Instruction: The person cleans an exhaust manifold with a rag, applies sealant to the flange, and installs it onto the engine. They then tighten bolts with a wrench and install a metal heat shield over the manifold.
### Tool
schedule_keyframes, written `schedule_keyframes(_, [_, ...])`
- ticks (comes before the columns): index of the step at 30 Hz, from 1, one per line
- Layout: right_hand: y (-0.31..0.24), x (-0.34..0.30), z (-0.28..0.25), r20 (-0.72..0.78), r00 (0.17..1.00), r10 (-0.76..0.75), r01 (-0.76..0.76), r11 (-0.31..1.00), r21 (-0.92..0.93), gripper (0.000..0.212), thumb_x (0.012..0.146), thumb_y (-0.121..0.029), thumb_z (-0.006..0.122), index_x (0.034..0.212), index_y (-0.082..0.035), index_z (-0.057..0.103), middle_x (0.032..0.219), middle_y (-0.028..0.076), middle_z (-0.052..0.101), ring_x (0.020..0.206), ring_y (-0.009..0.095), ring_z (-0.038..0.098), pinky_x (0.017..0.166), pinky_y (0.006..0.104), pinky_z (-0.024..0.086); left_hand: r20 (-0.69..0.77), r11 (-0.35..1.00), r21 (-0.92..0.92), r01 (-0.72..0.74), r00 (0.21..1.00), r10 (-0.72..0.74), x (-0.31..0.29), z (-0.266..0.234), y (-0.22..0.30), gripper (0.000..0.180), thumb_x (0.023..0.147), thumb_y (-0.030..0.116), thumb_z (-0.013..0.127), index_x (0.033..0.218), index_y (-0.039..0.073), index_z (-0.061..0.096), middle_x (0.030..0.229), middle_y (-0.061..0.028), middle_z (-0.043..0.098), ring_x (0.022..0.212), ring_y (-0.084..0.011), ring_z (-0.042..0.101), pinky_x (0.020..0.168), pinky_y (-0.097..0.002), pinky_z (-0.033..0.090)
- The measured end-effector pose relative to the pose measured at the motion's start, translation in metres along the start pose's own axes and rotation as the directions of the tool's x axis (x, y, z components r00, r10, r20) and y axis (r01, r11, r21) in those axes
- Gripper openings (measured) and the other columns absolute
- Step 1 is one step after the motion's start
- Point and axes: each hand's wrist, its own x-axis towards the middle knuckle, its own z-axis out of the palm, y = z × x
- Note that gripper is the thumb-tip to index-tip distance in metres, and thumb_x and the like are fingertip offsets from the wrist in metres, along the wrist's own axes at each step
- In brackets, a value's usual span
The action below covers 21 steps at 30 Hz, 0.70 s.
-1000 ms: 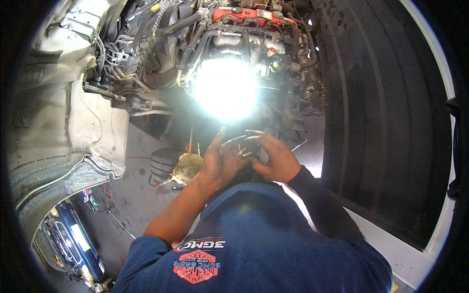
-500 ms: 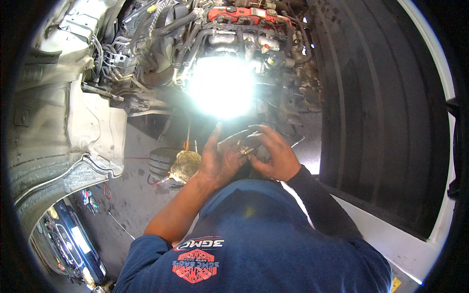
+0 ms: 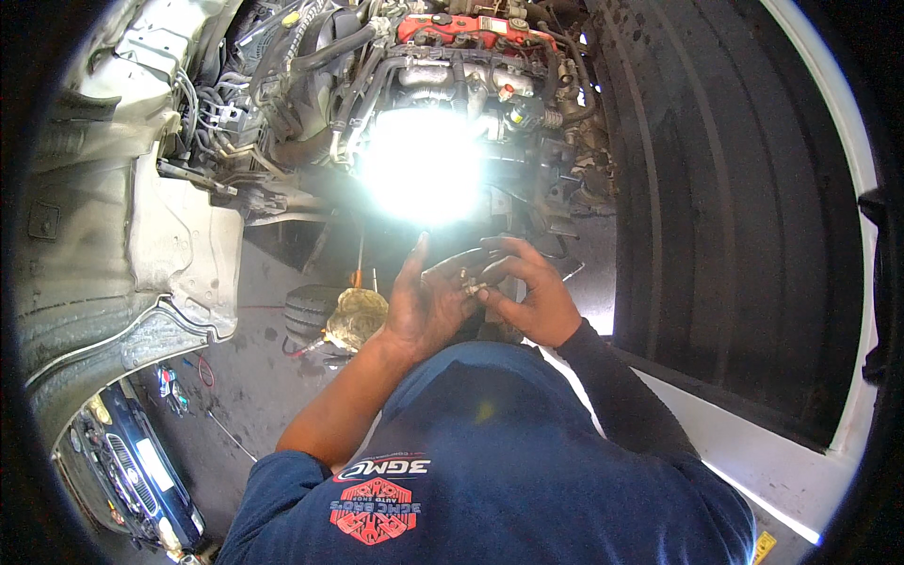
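Note:
My left hand is turned palm up in front of my chest, thumb raised and fingers cupped under several small light metal parts. They look like bolts or fittings; glare and size hide their exact kind. From the right, my right hand reaches over them, its thumb and bent fingers pinching at one part above the left fingers. Beyond both hands is an open engine bay with a red-topped engine. A white glare from a bright lamp hides the engine's lower front.
A tyre and a yellowish crumpled bundle lie on the floor left of my hands. The pale bodywork panel rises at left, a dark ribbed panel at right. A dark blue car front shows at lower left.
My right thumb and fingers have shifted slightly on the small metal parts. The left hand stays nearly still, and the view has moved a little.

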Motion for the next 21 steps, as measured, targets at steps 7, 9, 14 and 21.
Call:
schedule_keyframes(7, [-0.002, -0.004, -0.003, -0.002, 1.000, 0.009, -0.009, 0.999, 0.048, 0.018, 0.093, -0.014, 0.081, 0.107, -0.005, 0.075, 0.146, 0.017, 0.062, 0.137, 0.034, 0.061, 0.117, 0.0461, 0.047, -0.074, 1.000, 0.016, 0.008, 0.997, -0.007, -0.003, 0.008, -0.002, 0.081, 0.107, 0.068, 0.052, 0.139, -0.006, 0.062, 0.134, -0.0182, 0.071, 0.121, -0.0284, 0.068, 0.109, -0.0409, 0.051])
schedule_keyframes(9, [-0.001, -0.004, -0.003, -0.026, 0.999, -0.029, 0.030, 0.998, 0.054, 0.019, 0.094, -0.013, 0.080, 0.108, -0.004, 0.071, 0.146, 0.017, 0.063, 0.135, 0.032, 0.062, 0.116, 0.0443, 0.048, -0.028, 0.998, 0.056, 0.017, 0.999, -0.015, -0.001, 0.011, -0.003, 0.077, 0.107, 0.066, 0.053, 0.135, -0.004, 0.065, 0.130, -0.0165, 0.073, 0.116, -0.0275, 0.069, 0.107, -0.0413, 0.052])
schedule_keyframes(14, [0.012, 0.001, -0.013, -0.087, 0.985, 0.151, -0.089, 0.865, 0.494, 0.012, 0.106, -0.007, 0.067, 0.115, -0.002, 0.059, 0.129, 0.013, 0.068, 0.116, 0.020, 0.068, 0.100, 0.0342, 0.056, -0.223, 0.985, 0.120, 0.122, 0.970, -0.093, 0.005, 0.012, -0.006, 0.052, 0.106, 0.062, 0.058, 0.111, 0.012, 0.066, 0.095, -0.0048, 0.067, 0.089, -0.0196, 0.062, 0.082, -0.0350, 0.048])
schedule_keyframes(21, [0.077, 0.042, -0.092, -0.395, 0.831, 0.392, -0.136, 0.831, 0.540, 0.013, 0.106, -0.011, 0.070, 0.115, -0.002, 0.068, 0.097, 0.003, 0.072, 0.087, 0.012, 0.069, 0.077, 0.0297, 0.058, -0.418, 0.870, 0.449, 0.206, 0.908, 0.001, 0.027, 0.003, 0.014, 0.036, 0.106, 0.051, 0.064, 0.093, 0.018, 0.058, 0.077, 0.0029, 0.048, 0.069, -0.0118, 0.045, 0.064, -0.0326, 0.036])
